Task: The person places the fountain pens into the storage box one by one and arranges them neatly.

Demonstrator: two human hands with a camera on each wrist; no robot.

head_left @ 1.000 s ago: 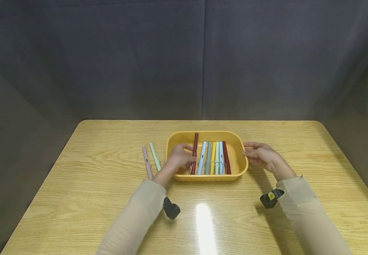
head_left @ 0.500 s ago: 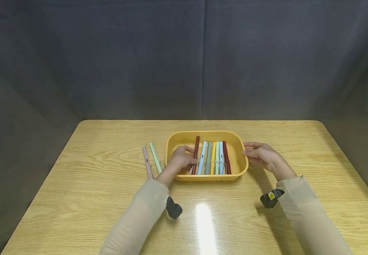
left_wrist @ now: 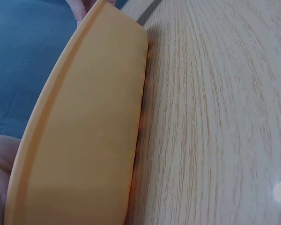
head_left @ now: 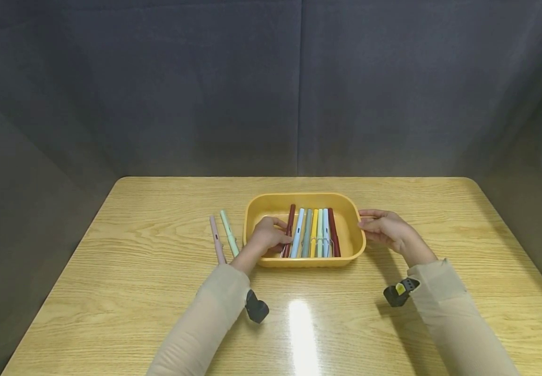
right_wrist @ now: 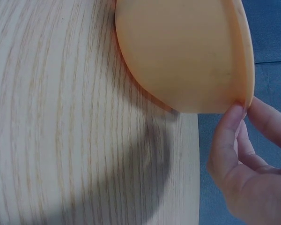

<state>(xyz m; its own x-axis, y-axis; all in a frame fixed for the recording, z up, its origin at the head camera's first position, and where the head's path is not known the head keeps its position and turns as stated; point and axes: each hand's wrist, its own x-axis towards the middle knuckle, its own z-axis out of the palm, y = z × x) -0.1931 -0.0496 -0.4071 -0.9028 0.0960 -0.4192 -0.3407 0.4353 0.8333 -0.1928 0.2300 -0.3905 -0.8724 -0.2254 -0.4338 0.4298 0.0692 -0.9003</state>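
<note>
In the head view, a yellow-orange tray point(head_left: 308, 262) holds a row of pens with wire clips. At the left end of the row my left hand point(head_left: 268, 234) reaches over the tray and pinches a dark red pen point(head_left: 292, 216) between thumb and fingers. Beside that pen lie a light blue pen point(head_left: 298, 224), a grey-green pen point(head_left: 307, 230), a yellow pen point(head_left: 314, 224) and others, ending with another dark red pen point(head_left: 333, 230). My right hand point(right_wrist: 253, 178) pinches the tray's right rim between thumb and fingers. The left wrist view mostly shows the tray's outer wall point(left_wrist: 89, 117).
On the wooden table point(head_left: 111, 292), left of the tray, lie a mauve pen point(head_left: 216, 235) and a light green pen point(head_left: 227, 230), their near ends partly behind my left forearm. A dark curtain point(head_left: 205, 89) stands behind the table and along its sides.
My left hand has moved slightly to the right, and the dark red pen has come down closer to the light blue one. The right hand keeps its place on the rim.
</note>
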